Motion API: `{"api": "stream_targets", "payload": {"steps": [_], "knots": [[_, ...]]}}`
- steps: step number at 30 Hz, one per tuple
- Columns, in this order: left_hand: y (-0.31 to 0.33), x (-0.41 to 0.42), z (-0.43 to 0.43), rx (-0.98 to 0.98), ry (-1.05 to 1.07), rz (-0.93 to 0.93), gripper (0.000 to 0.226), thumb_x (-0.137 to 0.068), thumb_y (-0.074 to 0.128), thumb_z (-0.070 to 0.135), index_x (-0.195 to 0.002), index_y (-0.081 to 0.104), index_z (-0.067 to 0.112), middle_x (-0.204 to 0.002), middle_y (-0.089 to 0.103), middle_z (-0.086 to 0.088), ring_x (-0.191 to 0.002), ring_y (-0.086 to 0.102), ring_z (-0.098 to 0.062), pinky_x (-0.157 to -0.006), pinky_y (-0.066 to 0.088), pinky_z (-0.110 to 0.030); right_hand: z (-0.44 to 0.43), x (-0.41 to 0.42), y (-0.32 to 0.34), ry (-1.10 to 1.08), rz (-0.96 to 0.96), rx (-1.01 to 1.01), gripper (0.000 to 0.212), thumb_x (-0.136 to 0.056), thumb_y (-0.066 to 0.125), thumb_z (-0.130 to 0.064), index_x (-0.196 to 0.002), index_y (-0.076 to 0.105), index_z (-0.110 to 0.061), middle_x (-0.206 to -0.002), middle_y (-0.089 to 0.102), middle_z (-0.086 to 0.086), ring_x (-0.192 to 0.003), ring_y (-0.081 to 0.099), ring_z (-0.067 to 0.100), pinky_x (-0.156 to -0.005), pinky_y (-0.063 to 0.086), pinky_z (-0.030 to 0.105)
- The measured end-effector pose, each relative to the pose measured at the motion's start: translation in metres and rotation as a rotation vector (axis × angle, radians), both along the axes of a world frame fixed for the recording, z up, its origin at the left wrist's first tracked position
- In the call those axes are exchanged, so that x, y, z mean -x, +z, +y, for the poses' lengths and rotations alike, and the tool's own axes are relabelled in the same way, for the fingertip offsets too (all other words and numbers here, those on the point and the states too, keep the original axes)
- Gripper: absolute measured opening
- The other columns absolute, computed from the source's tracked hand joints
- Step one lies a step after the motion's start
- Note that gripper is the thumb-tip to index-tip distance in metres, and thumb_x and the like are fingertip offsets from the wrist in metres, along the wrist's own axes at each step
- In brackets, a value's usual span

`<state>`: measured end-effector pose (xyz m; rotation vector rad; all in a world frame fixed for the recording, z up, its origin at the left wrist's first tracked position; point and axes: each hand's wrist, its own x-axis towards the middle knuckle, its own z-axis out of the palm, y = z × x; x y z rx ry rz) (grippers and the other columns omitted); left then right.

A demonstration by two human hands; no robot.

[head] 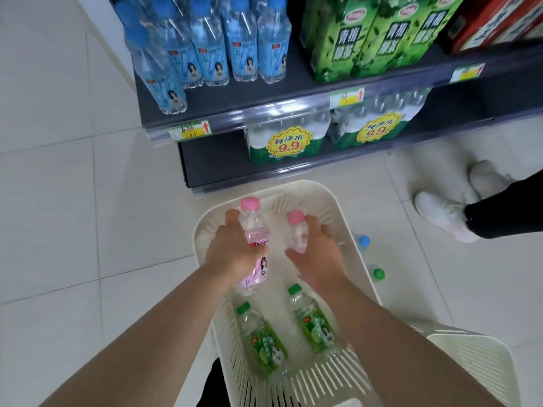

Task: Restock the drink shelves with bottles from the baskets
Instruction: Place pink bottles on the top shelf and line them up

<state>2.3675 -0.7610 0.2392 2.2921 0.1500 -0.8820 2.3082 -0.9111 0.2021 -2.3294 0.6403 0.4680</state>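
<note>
A cream slatted basket (202, 227) stands on the floor below me. My left hand (232, 248) grips a pink-capped peach soda bottle (254, 230) above it. My right hand (318, 254) grips a second pink-capped bottle (298, 230) beside the first. Two green-labelled, green-capped bottles (264, 339) (316, 321) lie in the basket's near end. The dark drink shelf (252, 98) ahead carries several blue-labelled bottles (211, 54) at its left.
Green drink cartons (379, 36) fill the shelf's middle and red boxes (493, 22) its right. Shrink-wrapped water packs (286, 139) sit on the bottom shelf. A second cream basket (482, 356) stands at lower right. Another person's white shoes (443, 212) are on the tiles at right.
</note>
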Motion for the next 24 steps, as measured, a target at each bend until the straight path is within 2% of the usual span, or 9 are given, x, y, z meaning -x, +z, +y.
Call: {"api": "stream_targets", "payload": {"steps": [2,7,9,11,12,15,16,20,24], "knots": [[0.035,0.002,-0.002,0.028,0.032,-0.030,0.066,-0.078,0.076,0.022,-0.129,0.034,0.018,-0.103,0.062,-0.007,-0.083,0.063,-0.025,-0.074,0.055,-0.040,-0.003,0.007,0.041,-0.046,-0.069,-0.039,0.068,-0.082,0.070,-0.023,-0.137,0.030,-0.027,-0.121,0.046,0.003,-0.097,0.055,0.021,-0.079,0.044,0.027],[0.140,0.003,-0.004,0.159,0.116,-0.109,0.061,-0.072,0.080,0.016,-0.120,0.042,0.019,-0.103,0.064,-0.005,-0.086,0.065,-0.024,-0.079,0.055,-0.045,-0.015,0.007,0.156,-0.128,-0.259,-0.132,0.060,-0.080,0.071,-0.018,-0.130,0.038,-0.027,-0.108,0.042,-0.005,-0.083,0.047,0.013,-0.056,0.034,0.012],[0.187,0.003,-0.003,0.201,0.131,-0.151,0.060,-0.070,0.081,0.015,-0.116,0.043,0.020,-0.100,0.065,-0.004,-0.087,0.066,-0.025,-0.081,0.055,-0.048,-0.019,0.003,0.206,-0.158,-0.333,-0.166,0.061,-0.077,0.073,-0.017,-0.128,0.040,-0.028,-0.110,0.047,-0.002,-0.082,0.052,0.016,-0.063,0.048,0.026],[0.237,0.001,-0.002,0.252,0.143,-0.200,0.059,-0.068,0.083,0.013,-0.112,0.045,0.021,-0.100,0.066,-0.003,-0.089,0.066,-0.024,-0.083,0.054,-0.049,-0.022,-0.001,0.258,-0.159,-0.417,-0.175,0.061,-0.074,0.075,-0.018,-0.123,0.042,-0.030,-0.110,0.052,0.001,-0.086,0.056,0.020,-0.069,0.053,0.039],[0.264,0.001,-0.001,0.277,0.142,-0.226,0.058,-0.068,0.083,0.012,-0.111,0.045,0.021,-0.100,0.066,-0.003,-0.089,0.066,-0.023,-0.084,0.054,-0.048,-0.024,-0.003,0.285,-0.146,-0.455,-0.166,0.060,-0.074,0.076,-0.019,-0.122,0.043,-0.029,-0.110,0.053,0.001,-0.086,0.055,0.017,-0.069,0.052,0.036],[0.342,0.001,0.000,0.337,0.132,-0.292,0.059,-0.069,0.083,0.012,-0.113,0.044,0.022,-0.103,0.066,-0.002,-0.089,0.065,-0.019,-0.082,0.055,-0.039,-0.028,-0.005,0.365,-0.101,-0.563,-0.136,0.056,-0.074,0.076,-0.018,-0.120,0.045,-0.026,-0.107,0.055,-0.001,-0.081,0.048,0.006,-0.059,0.036,0.013],[0.366,0.001,0.001,0.356,0.128,-0.320,0.059,-0.069,0.083,0.013,-0.112,0.044,0.023,-0.103,0.066,-0.002,-0.089,0.066,-0.018,-0.080,0.055,-0.038,-0.028,-0.006,0.390,-0.089,-0.596,-0.132,0.056,-0.074,0.077,-0.018,-0.121,0.045,-0.026,-0.108,0.055,-0.001,-0.082,0.050,0.008,-0.059,0.037,0.015],[0.462,0.001,0.006,0.389,0.097,-0.458,0.052,-0.070,0.083,0.017,-0.098,0.043,0.033,-0.098,0.066,0.002,-0.089,0.066,-0.018,-0.080,0.055,-0.039,-0.027,-0.009,0.488,-0.041,-0.737,-0.122,0.062,-0.075,0.077,-0.024,-0.125,0.042,-0.027,-0.108,0.056,-0.002,-0.086,0.057,0.017,-0.070,0.053,0.037],[0.542,0.000,0.015,0.415,0.071,-0.550,0.059,-0.069,0.085,0.018,-0.110,0.043,0.030,-0.104,0.067,0.004,-0.093,0.066,-0.018,-0.086,0.055,-0.042,-0.025,-0.008,0.569,0.002,-0.819,-0.107,0.068,-0.077,0.077,-0.031,-0.132,0.038,-0.027,-0.114,0.053,-0.007,-0.090,0.062,0.020,-0.072,0.056,0.038]]}}
